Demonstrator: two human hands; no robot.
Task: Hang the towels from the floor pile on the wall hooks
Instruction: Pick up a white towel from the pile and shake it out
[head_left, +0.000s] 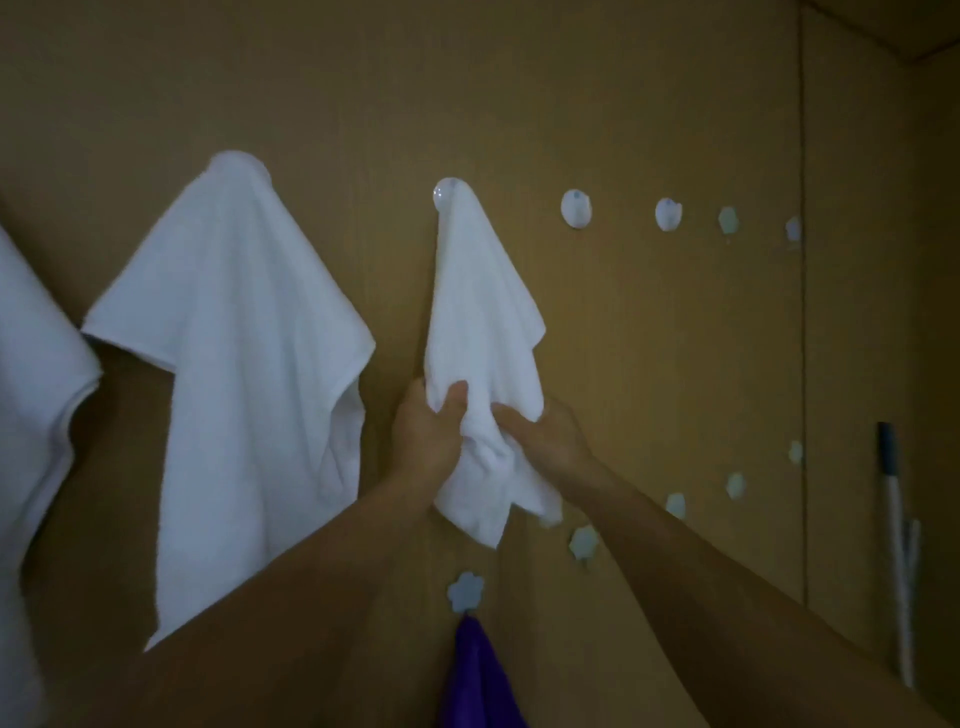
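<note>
Gripping the small white towel (483, 312) low down, our left hand (423, 441) and right hand (550, 441) both bunch its cloth. Its long axis runs straight up from the hands to the round hook (447, 195). The next empty hook (575, 208) lies up and right, nearer the right hand.

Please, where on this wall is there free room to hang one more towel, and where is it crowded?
Free: the near round hook and far round hook, both bare, right of the small white towel. Crowded: to its left hangs the large white towel; below, the left hand and right hand hold it above the purple cloth.
</note>
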